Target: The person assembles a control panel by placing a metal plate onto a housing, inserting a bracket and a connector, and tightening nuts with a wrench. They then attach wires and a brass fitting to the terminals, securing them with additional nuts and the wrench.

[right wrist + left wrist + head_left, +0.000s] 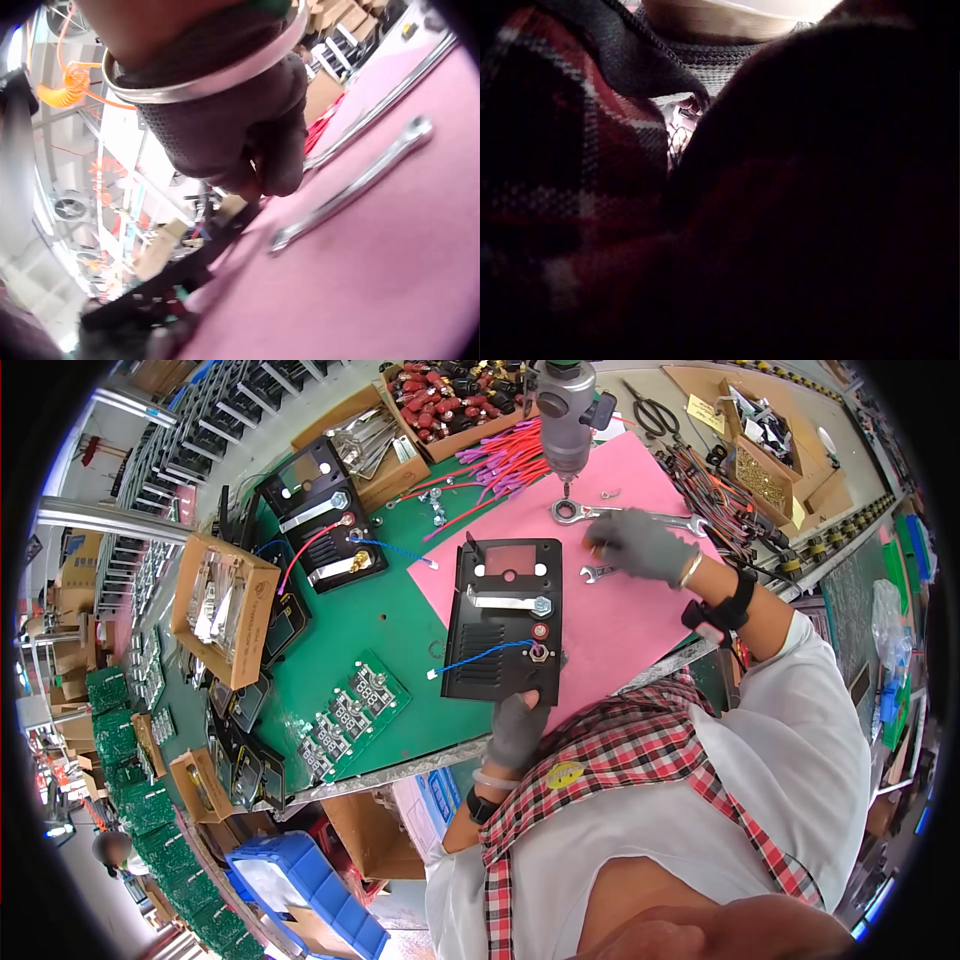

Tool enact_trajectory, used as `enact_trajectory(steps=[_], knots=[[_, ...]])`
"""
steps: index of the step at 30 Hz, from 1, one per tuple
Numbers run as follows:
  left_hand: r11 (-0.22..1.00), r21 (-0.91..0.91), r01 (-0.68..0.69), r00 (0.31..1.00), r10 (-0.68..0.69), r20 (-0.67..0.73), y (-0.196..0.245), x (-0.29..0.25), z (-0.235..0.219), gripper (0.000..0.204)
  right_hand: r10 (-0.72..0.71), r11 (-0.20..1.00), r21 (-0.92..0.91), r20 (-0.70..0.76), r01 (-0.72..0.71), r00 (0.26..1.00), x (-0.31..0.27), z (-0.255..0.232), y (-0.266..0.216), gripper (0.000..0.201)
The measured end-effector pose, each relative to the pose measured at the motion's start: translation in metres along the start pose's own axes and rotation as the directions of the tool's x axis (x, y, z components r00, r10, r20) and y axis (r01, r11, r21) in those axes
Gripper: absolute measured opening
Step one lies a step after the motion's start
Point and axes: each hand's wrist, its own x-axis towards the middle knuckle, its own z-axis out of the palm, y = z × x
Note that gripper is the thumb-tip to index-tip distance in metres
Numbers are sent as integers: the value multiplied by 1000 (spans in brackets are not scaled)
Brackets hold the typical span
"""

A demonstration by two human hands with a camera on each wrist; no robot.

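A black metal panel [480,685] lies on the pink sheet [620,630], carrying a silver strip [500,600], a hex bolt [541,606] and a blue twisted wire [485,657]. My gloved left hand [518,732] grips its near edge, thumb on top. The gloved right hand [645,547] hovers right of the panel with its fingertips [281,176] bunched; I cannot tell whether they pinch anything. Under it is a short wrench [352,184], and a longer ratchet wrench [605,512] lies just beyond. Dark checked cloth [577,150] mostly blocks the left wrist view.
A power screwdriver [567,435] hangs above the sheet's far edge. A second black panel [345,545] lies at left, near a circuit board strip [350,715]. Pink-red wires [510,455], scissors [655,410] and open boxes of parts [250,575] surround the work area.
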Motion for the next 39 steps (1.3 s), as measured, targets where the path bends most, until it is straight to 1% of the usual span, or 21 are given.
enact_trajectory(steps=[1,3,6,8,10,12,13,16,19,21,22,24,25,27,30,31,33,34,36,37,39], knots=[[1000,-9,1,1000,-1,6,0,0,0,36,-21,988,152,38,15,999,0,-2,-19,20],[1000,25,2,1000,-2,-6,-2,0,0,36,-228,935,294,71,198,971,5,-14,-65,18],[993,121,18,1000,-17,-2,-9,-1,-9,36,-224,973,117,251,200,942,13,0,-95,16],[994,98,47,999,-50,22,-10,-3,-14,43,-233,972,44,291,231,928,16,6,-95,14],[995,-28,97,993,-94,73,-10,-2,-15,57,-231,969,-10,329,248,916,19,7,-97,13],[987,114,110,989,-119,84,-5,-3,-17,57,-208,970,-44,356,239,911,20,3,-101,12],[976,185,116,987,-135,91,-4,-3,-17,57,-198,968,-75,356,240,913,20,-1,-104,12],[989,-68,133,989,-128,79,-10,-3,-16,57,-152,961,-162,361,223,920,23,-6,-111,15],[988,-76,137,989,-131,75,-11,-3,-16,57,-112,958,-205,375,200,920,25,-4,-112,20],[998,-64,21,998,-17,54,-16,-1,-13,47,-124,959,-190,379,208,917,25,-4,-110,22],[998,-57,-37,998,40,44,-17,-1,-12,42,-117,974,-147,338,175,934,24,-4,-107,22],[998,-53,44,996,-40,82,-15,-1,-16,52,-100,992,-54,257,118,961,20,-3,-99,21],[995,-50,84,992,-79,97,-14,-2,-18,57,-123,992,-2,197,126,973,18,0,-96,21],[989,-68,128,989,-122,89,-12,-3,-18,56,-156,984,99,71,148,985,13,7,-90,20],[988,-55,147,987,-143,67,-10,-4,-16,54,-221,974,83,105,213,970,9,16,-89,20],[989,-45,143,989,-141,54,-10,-4,-16,53,-185,981,84,97,177,978,10,12,-88,20],[990,52,130,989,-132,58,-12,-4,-21,52,-117,990,87,84,109,990,15,3,-87,19],[988,100,121,990,-127,59,-13,-4,-22,52,-148,985,102,59,142,987,14,5,-88,19],[991,-59,121,991,-117,68,-13,-3,-18,52,-208,970,129,5,205,978,12,9,-87,20],[983,-137,121,991,-112,74,-13,-3,-17,52,-203,976,96,56,197,978,12,7,-87,20],[980,-159,119,991,-108,76,-16,-2,-17,52,-185,983,30,156,182,970,12,4,-87,21]])
